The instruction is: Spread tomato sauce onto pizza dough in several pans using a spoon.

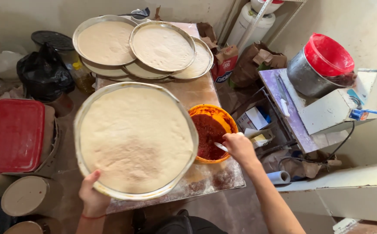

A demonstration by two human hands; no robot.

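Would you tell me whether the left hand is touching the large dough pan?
Touching: the head view shows the left hand gripping the near rim of the large dough pan, thumb over the edge.

A floury table (pixel 216 180) bears stacked dough pans (pixel 162 47) and sauce bowl (pixel 212 132).

the spoon (pixel 221 147) is mostly hidden inside the right hand (pixel 239 147), its bowl sunk in the red sauce. the large dough pan (pixel 84 130) covers the table's near left corner and is blurred; the stacked pans' (pixel 110 71) lower trays show only rims.
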